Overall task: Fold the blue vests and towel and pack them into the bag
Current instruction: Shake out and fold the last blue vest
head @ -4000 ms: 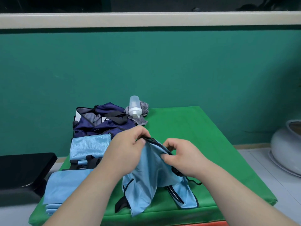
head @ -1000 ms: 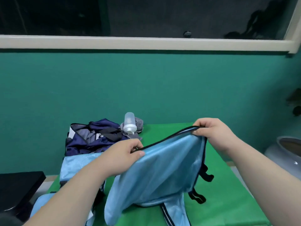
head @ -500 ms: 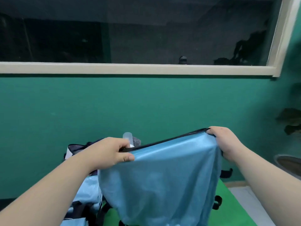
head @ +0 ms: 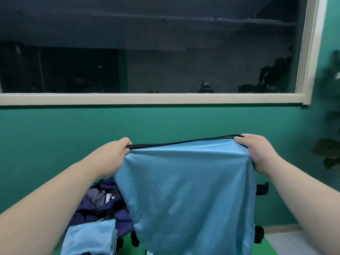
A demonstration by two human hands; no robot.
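Observation:
A light blue vest with black trim hangs spread in the air in front of me. My left hand grips its top edge at the left corner, and my right hand grips the top right corner. Black straps stick out on the vest's right side. Behind and below it, at lower left, the dark navy bag lies open. A folded light blue cloth lies in front of the bag. The vest hides most of the green table.
A teal wall rises behind the table, with a wide dark window and cream sill above. A dark plant stands at the far right. Pale floor tiles show at lower right.
Both hands have lifted the vest off the table and pulled its top edge wide and taut. My view has tilted upward, so the bottle and much of the table have dropped from sight.

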